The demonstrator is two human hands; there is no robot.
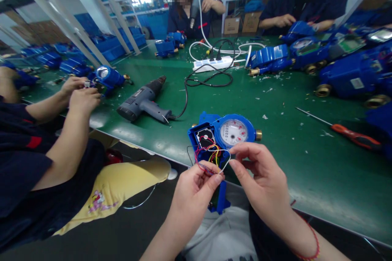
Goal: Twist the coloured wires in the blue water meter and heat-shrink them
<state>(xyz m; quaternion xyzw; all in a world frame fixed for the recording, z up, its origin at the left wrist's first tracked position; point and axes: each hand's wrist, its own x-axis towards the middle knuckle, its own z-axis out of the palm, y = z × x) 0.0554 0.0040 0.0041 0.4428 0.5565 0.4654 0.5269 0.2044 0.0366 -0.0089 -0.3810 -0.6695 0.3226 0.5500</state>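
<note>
Blue plastic forms the body of the meter [220, 128], which lies near the tabletop [275, 110] edge, just beyond the two hands. Its long axis runs roughly sideways, from the open box [196, 134] ahead of the left hand [191, 191] to the brass end [259, 135], pointing right, beyond the right hand [265, 175]. The round dial [233, 132] faces up. The left hand is pinched together on thin wires [211, 170]; the right hand has thumb and forefinger slightly apart, their tips at the bend of the white wire [228, 162]. Loose coloured wires cross over the open box, and the right fingers reach the dial's near edge. A blue part [222, 200] hangs between the wrists. Well beyond the left hand, to its left, lies a heat gun [143, 102], nozzle pointing away and right; its black cord [186, 94] curls towards a white power strip [213, 64]. Beyond the right hand, to its right, lies a screwdriver [352, 134], tip angled away and left. More blue meters [352, 73] crowd the tabletop farther right.
</note>
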